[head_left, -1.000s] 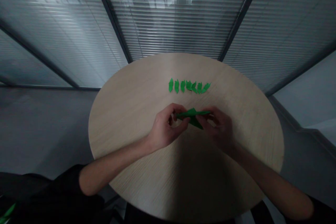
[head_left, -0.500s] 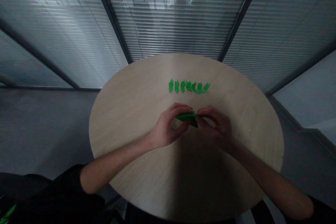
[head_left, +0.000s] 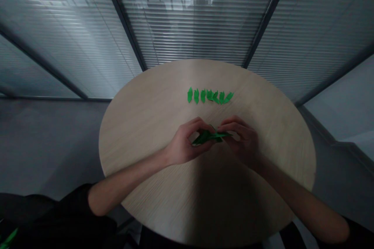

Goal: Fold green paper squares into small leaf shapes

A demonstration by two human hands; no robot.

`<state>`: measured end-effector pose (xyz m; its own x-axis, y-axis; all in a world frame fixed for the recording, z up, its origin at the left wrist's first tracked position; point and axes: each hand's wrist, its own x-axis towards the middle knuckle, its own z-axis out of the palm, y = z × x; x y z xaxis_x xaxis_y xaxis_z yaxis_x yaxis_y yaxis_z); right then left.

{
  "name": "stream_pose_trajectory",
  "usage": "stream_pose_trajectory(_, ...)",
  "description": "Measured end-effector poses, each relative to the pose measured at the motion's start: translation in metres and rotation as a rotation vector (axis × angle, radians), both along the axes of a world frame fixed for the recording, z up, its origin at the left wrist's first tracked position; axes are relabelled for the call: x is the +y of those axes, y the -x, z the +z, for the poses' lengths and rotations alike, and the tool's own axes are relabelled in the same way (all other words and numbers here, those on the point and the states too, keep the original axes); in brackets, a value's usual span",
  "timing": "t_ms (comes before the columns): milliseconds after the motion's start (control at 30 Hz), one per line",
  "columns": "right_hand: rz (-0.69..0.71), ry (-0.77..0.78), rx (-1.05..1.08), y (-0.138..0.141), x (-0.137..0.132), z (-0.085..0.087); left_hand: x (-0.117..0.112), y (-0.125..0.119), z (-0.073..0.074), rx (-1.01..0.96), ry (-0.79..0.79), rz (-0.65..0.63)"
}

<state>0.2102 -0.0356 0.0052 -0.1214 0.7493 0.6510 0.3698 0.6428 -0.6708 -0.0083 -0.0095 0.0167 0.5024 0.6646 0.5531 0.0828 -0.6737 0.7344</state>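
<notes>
Between both hands, just over the middle of the table, is a piece of folded green paper [head_left: 206, 136] with pointed ends. My left hand [head_left: 188, 140] pinches its left part between thumb and fingers. My right hand [head_left: 241, 136] is closed on its right end, fingertips close to those of the left. The fingers cover parts of the paper, so its full shape cannot be made out. Beyond the hands lies a row of several small folded green paper pieces [head_left: 203, 96], some of them overlapping toward the right.
The round wooden table [head_left: 140, 116] has its far edge close to a glass partition with blinds [head_left: 193, 35]. A bright green thing [head_left: 10, 237] shows at the lower left, beside a dark sleeve. My hands and arms cast a shadow over the near tabletop.
The folded green paper has turned and tilted between my fingers, and more of it now shows toward the right hand. The row of pieces has not moved.
</notes>
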Motion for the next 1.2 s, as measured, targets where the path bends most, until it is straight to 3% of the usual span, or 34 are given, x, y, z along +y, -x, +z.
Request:
stream_pose_trajectory(200, 0.082, 0.089, 0.071, 0.003, -0.001, 0.000, 0.001, -0.001, -0.001, -0.016, -0.048, -0.002)
stream_pose_trajectory(367, 0.019, 0.171, 0.104, 0.006, -0.003, 0.002, 0.003, -0.003, -0.006, -0.055, -0.064, 0.069)
stream_pose_trajectory(500, -0.001, 0.102, 0.033, 0.006, -0.003, 0.005, 0.004, -0.002, -0.008, -0.036, -0.131, 0.147)
stream_pose_trajectory(700, 0.000, 0.031, -0.003, 0.008, -0.002, 0.001, 0.005, -0.001, -0.011, -0.013, -0.132, 0.165)
stream_pose_trajectory(800, -0.020, 0.043, 0.033, 0.007, -0.003, 0.001, 0.007, 0.001, -0.009, 0.015, -0.113, 0.150)
stream_pose_trajectory(1033, -0.036, 0.095, 0.141, 0.004, -0.002, 0.000, 0.004, 0.002, -0.002, -0.006, 0.020, -0.015)
stream_pose_trajectory(1200, -0.009, 0.155, 0.172, 0.005, -0.004, 0.000, 0.000, -0.001, -0.003, -0.052, 0.063, -0.020)
